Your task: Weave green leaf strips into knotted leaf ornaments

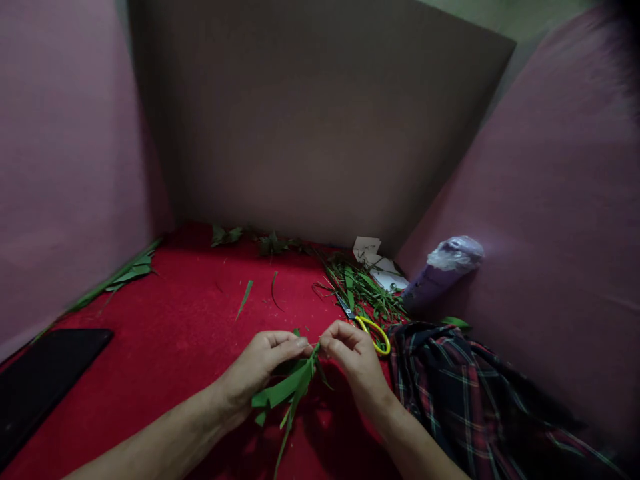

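Observation:
Between my two hands is a bunch of green leaf strips, with long ends hanging down toward me. My left hand is closed in a pinch near the top of the bunch, thumb on the near side. Thumb and fingers of my right hand pinch the narrow tip of the same bunch. Just past my right hand lie scissors with yellow handles, their blades pointing into a heap of cut leaves. The fingertips partly cover the spot where the strips meet.
Red cloth covers the surface. Loose leaf strips and leaf scraps lie farther back. White paper and a purple plastic-wrapped roll stand at right, above plaid fabric. A black flat object is at left. Walls enclose three sides.

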Available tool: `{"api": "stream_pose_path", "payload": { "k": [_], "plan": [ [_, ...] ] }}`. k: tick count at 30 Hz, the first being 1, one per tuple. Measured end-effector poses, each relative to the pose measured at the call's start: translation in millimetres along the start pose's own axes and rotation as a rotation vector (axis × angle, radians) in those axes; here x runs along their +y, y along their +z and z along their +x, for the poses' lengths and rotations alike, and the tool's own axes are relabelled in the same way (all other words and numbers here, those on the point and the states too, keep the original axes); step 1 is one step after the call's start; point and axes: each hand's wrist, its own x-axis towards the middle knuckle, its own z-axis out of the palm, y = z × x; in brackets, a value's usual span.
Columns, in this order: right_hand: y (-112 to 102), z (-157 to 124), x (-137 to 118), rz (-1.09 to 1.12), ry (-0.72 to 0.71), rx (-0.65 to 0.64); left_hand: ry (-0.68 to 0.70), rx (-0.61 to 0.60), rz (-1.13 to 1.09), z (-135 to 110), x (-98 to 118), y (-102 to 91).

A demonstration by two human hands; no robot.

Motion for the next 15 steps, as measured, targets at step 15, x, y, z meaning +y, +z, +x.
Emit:
{"api": "stream_pose_path", "payload": {
  "k": [15],
  "plan": [
    [-11.4,6.5,6.3,0.182,-0.07,-0.198,0.093,-0.05,-0.036,-6.1,3.5,1.5]
  ]
}}
